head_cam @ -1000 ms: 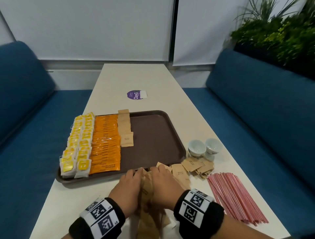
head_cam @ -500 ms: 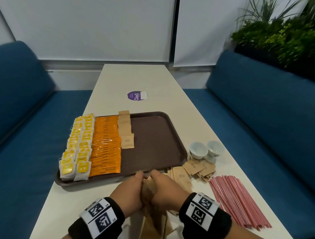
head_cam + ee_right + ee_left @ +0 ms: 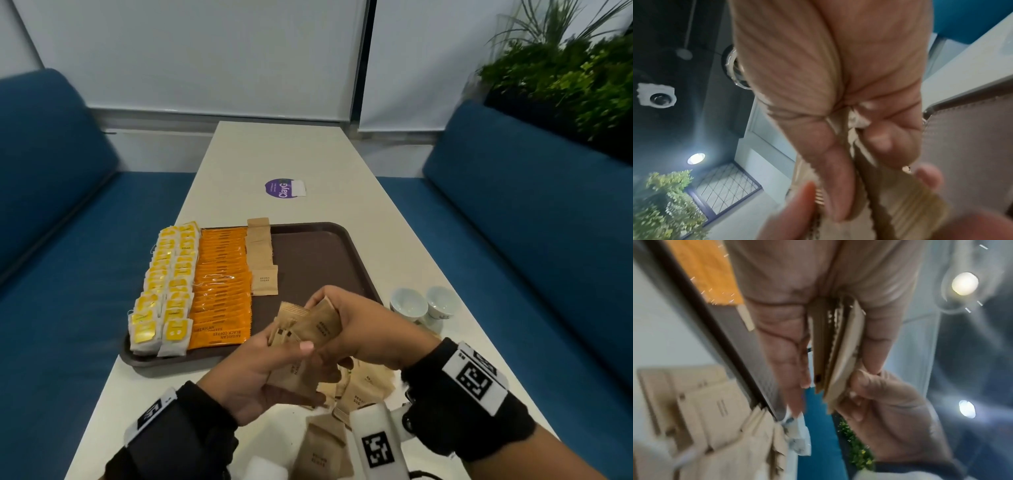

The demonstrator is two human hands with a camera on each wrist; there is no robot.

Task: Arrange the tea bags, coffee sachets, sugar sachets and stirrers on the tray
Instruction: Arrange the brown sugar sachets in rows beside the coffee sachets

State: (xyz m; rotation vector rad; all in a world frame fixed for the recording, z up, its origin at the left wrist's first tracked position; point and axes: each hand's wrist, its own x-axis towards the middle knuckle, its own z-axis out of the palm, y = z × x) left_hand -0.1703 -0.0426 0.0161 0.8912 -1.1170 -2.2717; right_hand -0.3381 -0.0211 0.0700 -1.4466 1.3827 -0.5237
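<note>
Your left hand (image 3: 253, 373) and right hand (image 3: 356, 339) both pinched one stack of brown sugar sachets (image 3: 308, 329), raised above near edge of brown tray (image 3: 318, 260). Left wrist view alone showed stack edge-on (image 3: 832, 345), thumb and fingers clamping it. Right wrist view blurred; fingers curled on sachets. On tray: tea bags (image 3: 164, 287) leftmost, black coffee sachets (image 3: 221, 284) beside, sugar row (image 3: 262, 260) next. Loose sugar sachets (image 3: 363, 387) lay on table (image 3: 281, 150) below hands. Two white cups (image 3: 423, 303) right of tray.
</note>
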